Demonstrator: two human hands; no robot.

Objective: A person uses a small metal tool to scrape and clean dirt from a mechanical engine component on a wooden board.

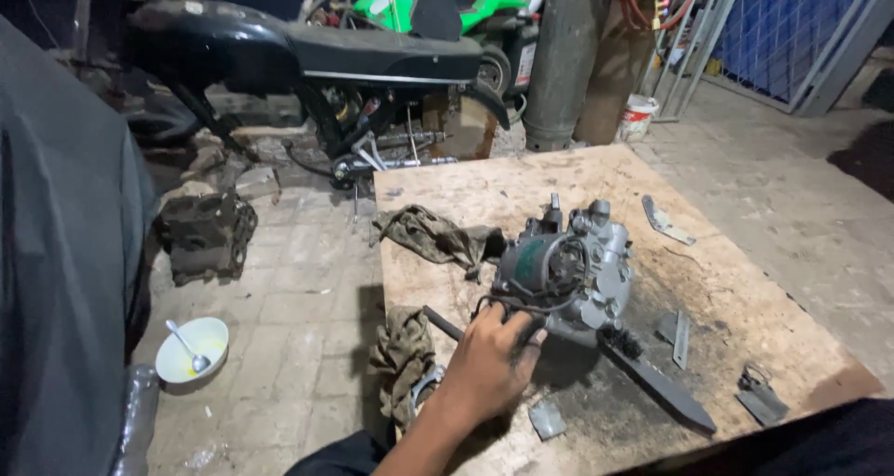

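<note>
A grey metal engine assembly [577,271] with a greenish coil and black cables sits in the middle of a stained wooden board [745,271]. My left hand [492,362] reaches in from the lower left and grips the near-left side of the assembly, fingers curled around its black cables. A black brush [656,378] with a long flat handle lies under and just right of the assembly. My right hand is out of view.
Two dirty rags [438,238] [405,350] lie on the board's left side, with small metal plates [666,220] [759,397] scattered at right. A white bowl with a spoon [191,348], an engine block [205,234], a black mini motorbike [307,57] and a gas cylinder [563,57] stand on the paved floor.
</note>
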